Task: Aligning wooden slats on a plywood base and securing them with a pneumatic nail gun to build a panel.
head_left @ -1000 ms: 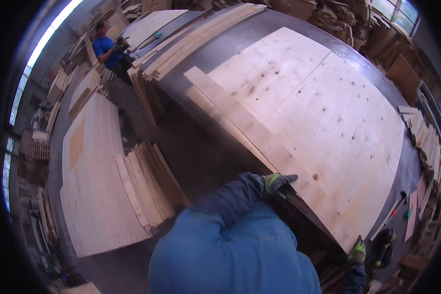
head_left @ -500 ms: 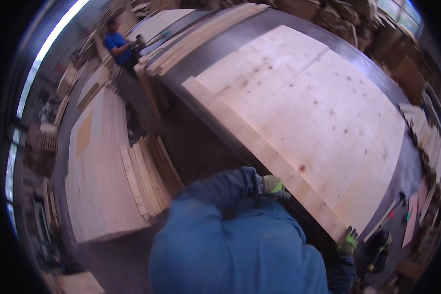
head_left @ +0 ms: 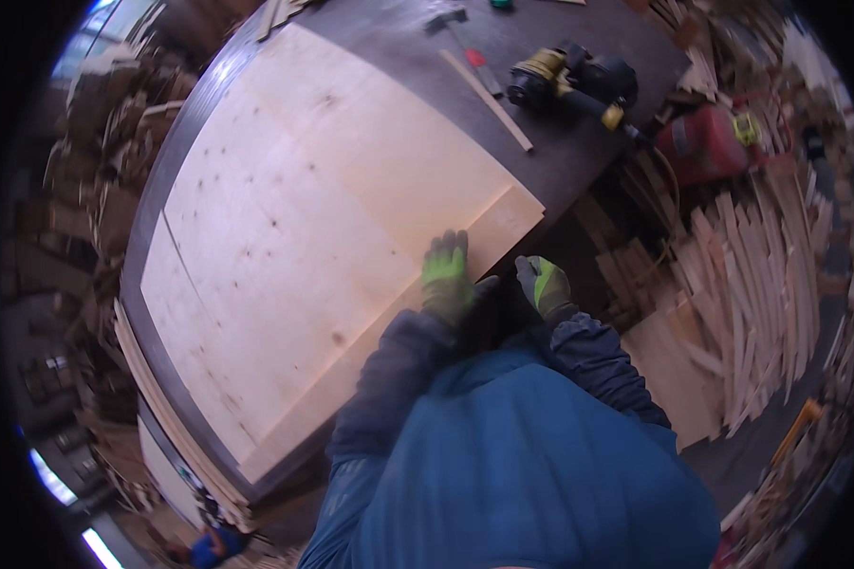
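Note:
A large pale plywood sheet [head_left: 285, 209] with dark knots lies on the dark worktable [head_left: 598, 161]. Along its near edge runs a long narrow wooden board [head_left: 351, 358]. My left hand [head_left: 449, 275], in a grey and lime-green glove, rests flat on this board with its fingers stretched out. Just off the table's near edge, to the right, my right hand [head_left: 546, 286] hangs in a matching glove. Its fingers are curled in, and whether anything is inside them is hidden. A dark gap separates the two hands.
On the table's far right lie a yellow-and-black nail gun [head_left: 548, 78], a thin wooden stick [head_left: 489, 100] and a hammer [head_left: 473, 55]. A red tank [head_left: 700, 147] and a heap of wood strips [head_left: 754, 303] are at right. A person in blue [head_left: 213, 547] is at lower left.
My view has swung round to the right. My left hand has come up from the table's side onto the board, and my right hand has left the board's end and curled.

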Available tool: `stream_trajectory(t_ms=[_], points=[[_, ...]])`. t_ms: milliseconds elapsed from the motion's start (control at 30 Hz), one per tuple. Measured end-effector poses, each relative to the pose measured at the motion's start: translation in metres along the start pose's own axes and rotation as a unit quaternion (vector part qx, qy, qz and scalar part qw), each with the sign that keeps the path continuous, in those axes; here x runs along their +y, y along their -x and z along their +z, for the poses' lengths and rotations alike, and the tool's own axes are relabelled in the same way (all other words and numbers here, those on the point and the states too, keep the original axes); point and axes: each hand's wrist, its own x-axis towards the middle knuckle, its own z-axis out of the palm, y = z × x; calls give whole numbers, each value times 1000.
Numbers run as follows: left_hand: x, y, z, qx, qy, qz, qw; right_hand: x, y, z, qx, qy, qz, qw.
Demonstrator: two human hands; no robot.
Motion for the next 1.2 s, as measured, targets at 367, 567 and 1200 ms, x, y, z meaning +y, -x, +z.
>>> stream_trajectory(t_ms=[367, 567, 1200], points=[[-1, -145, 228, 12, -121, 81, 989, 122, -202, 27, 37, -72, 31, 996], [16, -200, 307, 15, -115, 101, 988, 197, -275, 40, 91, -77, -11, 993], [-57, -247, 390, -45, -149, 134, 979, 248, -354, 101, 81, -181, -10, 980]])
